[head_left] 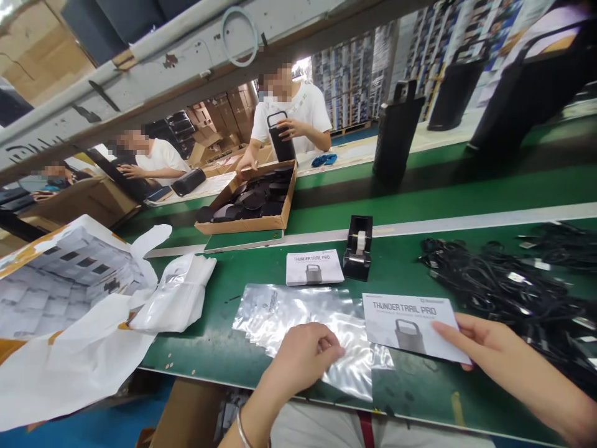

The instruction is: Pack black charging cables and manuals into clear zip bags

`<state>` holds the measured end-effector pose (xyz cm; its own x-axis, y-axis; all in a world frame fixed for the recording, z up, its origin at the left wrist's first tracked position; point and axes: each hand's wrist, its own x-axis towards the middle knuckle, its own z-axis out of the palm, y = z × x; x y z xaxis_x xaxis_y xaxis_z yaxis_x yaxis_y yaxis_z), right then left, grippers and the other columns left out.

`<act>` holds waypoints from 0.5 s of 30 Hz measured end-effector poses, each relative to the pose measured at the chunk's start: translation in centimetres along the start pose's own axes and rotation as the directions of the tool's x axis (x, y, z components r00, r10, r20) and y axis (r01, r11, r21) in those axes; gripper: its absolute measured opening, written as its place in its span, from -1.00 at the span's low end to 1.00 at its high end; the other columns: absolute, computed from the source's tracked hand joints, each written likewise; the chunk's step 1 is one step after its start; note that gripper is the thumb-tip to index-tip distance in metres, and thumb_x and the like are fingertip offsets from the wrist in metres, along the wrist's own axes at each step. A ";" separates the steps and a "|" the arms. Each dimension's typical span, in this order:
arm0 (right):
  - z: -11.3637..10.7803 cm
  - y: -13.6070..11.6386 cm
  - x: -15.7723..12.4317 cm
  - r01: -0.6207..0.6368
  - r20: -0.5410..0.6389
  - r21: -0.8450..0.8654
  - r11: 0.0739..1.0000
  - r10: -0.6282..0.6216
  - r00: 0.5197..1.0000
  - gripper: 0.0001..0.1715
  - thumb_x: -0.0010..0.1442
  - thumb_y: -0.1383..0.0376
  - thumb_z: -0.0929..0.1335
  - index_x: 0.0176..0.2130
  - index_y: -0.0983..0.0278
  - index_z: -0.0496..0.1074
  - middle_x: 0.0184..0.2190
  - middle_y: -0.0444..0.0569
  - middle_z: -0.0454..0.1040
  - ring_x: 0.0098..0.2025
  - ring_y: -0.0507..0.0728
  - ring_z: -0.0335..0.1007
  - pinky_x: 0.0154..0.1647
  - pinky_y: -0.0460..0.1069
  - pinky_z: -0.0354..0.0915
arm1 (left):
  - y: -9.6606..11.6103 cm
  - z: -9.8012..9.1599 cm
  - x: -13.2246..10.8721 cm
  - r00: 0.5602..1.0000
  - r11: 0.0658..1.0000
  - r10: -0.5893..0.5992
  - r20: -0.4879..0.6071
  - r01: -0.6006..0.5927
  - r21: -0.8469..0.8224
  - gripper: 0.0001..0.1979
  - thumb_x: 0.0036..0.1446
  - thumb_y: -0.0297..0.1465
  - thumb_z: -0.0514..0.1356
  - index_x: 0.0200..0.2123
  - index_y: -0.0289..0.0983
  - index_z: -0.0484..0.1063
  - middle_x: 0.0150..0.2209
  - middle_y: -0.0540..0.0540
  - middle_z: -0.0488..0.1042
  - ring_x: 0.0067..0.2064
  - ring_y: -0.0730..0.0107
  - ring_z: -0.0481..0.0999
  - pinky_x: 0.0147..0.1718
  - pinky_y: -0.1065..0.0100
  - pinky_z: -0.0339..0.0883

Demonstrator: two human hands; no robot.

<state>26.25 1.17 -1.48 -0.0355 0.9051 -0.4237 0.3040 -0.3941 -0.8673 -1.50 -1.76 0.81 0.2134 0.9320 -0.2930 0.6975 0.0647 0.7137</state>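
My right hand (489, 345) grips a white printed booklet (396, 320) by its right end, thumb on top. It reads "THUNDER TRAIL PRO" and shows a grey speaker with a handle. The booklet's left end lies over the edge of a fanned layer of clear plastic bags (289, 305). On these bags rests my left hand (310, 351), its fingers curled and the thumb pinching the film of a bag. Just beyond the bags lies a stack of the same booklets (314, 266), beside a black tape dispenser (358, 247).
Black cables (504, 280) lie heaped at the right. A lined carton (79, 274) and folded white bags (180, 292) are at left. Across the green bench, a co-worker (291, 118) holds a black speaker behind a tray of black parts (247, 199). More speakers (398, 130) stand at right.
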 end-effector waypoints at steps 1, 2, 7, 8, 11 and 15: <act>-0.2 0.3 0.0 -0.013 -0.006 0.002 1.000 0.013 1.000 -0.53 -0.18 -0.07 0.38 -0.39 0.22 0.53 -0.47 -0.06 0.54 -0.50 0.14 0.30 -0.58 -0.05 0.22 | 0.4 -0.1 0.2 1.000 1.000 -0.011 0.009 0.011 0.028 -0.88 0.00 -0.30 0.21 -0.43 -0.21 0.49 -0.51 0.04 0.45 -0.47 0.41 0.36 -0.47 0.42 0.16; -0.2 0.4 0.0 -0.018 -0.003 0.002 1.000 0.018 1.000 -0.52 -0.18 -0.08 0.37 -0.38 0.22 0.53 -0.47 -0.07 0.54 -0.48 0.15 0.30 -0.56 -0.05 0.22 | 0.8 0.0 0.4 1.000 0.999 -0.022 -0.014 0.022 0.044 -0.87 -0.02 -0.28 0.22 -0.44 -0.21 0.48 -0.49 0.04 0.45 -0.46 0.41 0.38 -0.46 0.42 0.17; 0.0 0.2 0.1 -0.007 -0.017 -0.021 1.000 0.007 1.000 -0.46 -0.21 -0.07 0.38 -0.32 0.25 0.51 -0.49 -0.09 0.51 -0.57 0.08 0.17 -0.57 -0.06 0.21 | 2.6 2.4 1.2 0.978 0.987 -0.104 -0.182 0.124 0.105 -0.76 -0.17 -0.21 0.34 -0.48 -0.24 0.46 -0.42 0.00 0.41 -0.35 0.31 0.42 -0.37 0.35 0.20; -0.1 0.2 0.1 -0.006 -0.017 -0.020 1.000 0.006 1.000 -0.45 -0.21 -0.07 0.38 -0.31 0.26 0.51 -0.49 -0.09 0.51 -0.57 0.07 0.16 -0.58 -0.06 0.21 | 2.7 2.9 1.3 0.975 0.984 -0.120 -0.186 0.142 0.108 -0.79 -0.15 -0.25 0.35 -0.50 -0.25 0.46 -0.42 0.00 0.41 -0.35 0.31 0.42 -0.36 0.35 0.20; -0.2 0.7 -0.1 -0.002 -0.018 -0.013 1.000 0.002 1.000 -0.45 -0.18 -0.09 0.36 -0.31 0.25 0.51 -0.51 -0.09 0.48 -0.54 0.10 0.19 -0.53 -0.04 0.23 | 2.6 3.7 1.5 0.969 0.987 -0.115 -0.217 0.136 0.086 -0.90 -0.04 -0.38 0.27 -0.54 -0.25 0.47 -0.43 0.00 0.40 -0.39 0.36 0.42 -0.35 0.35 0.21; 0.0 1.8 -0.8 -0.043 -0.011 0.073 0.996 0.044 0.999 -0.48 -0.14 -0.10 0.35 -0.30 0.20 0.50 -0.50 -0.08 0.48 -0.43 0.18 0.31 -0.41 -0.02 0.29 | 2.0 3.4 1.0 0.972 0.992 -0.039 -0.233 0.066 0.106 -0.85 0.06 -0.42 0.16 -0.52 -0.23 0.47 -0.47 0.00 0.37 -0.43 0.37 0.39 -0.38 0.34 0.21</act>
<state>26.78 -0.32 -2.70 -0.0114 0.8889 -0.4580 0.2348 -0.4429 -0.8653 2.51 -1.89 -0.23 0.0207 0.9861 -0.1650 0.7786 0.0876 0.6214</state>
